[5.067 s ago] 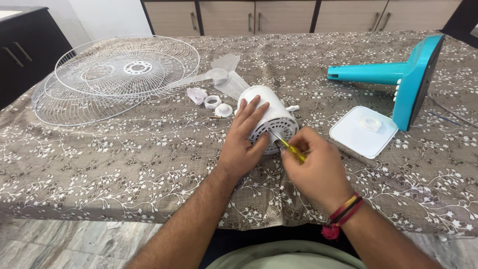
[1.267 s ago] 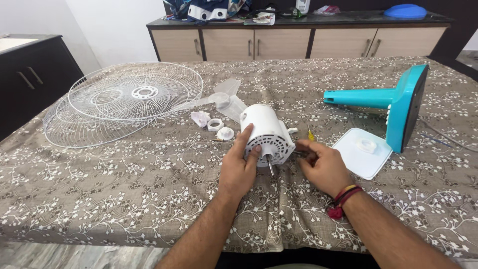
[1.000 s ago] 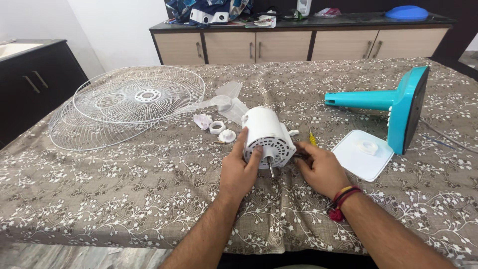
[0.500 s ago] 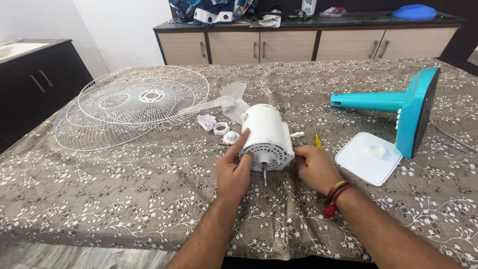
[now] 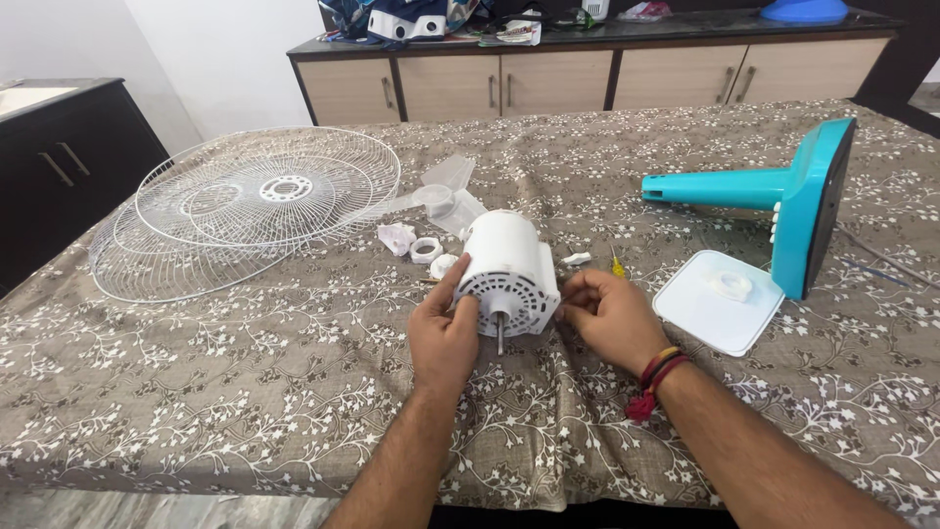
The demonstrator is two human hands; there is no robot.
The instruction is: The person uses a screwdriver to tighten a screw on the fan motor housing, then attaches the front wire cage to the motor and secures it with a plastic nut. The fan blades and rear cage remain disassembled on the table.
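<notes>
Where hands [image 5: 443,328] work, floral tablecloth [image 5: 245,343]

White wire fan grilles [image 5: 245,206], teal stand [image 5: 783,196], white square plate [image 5: 717,299], clear blade [image 5: 446,196]

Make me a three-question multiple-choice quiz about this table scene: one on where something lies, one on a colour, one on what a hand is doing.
1. Where do the wire fan grilles lie?
A. far left of the table
B. under the stand
C. on the floor

2. What colour is the fan stand?
A. red
B. teal
C. black

3. What does the left hand do?
A. rests flat on the cloth
B. grips the white motor housing
C. holds a grille

Answers: A, they overlap at the table's left end; B, the stand lying at right is teal; B, its fingers clasp the housing's left side.
</notes>
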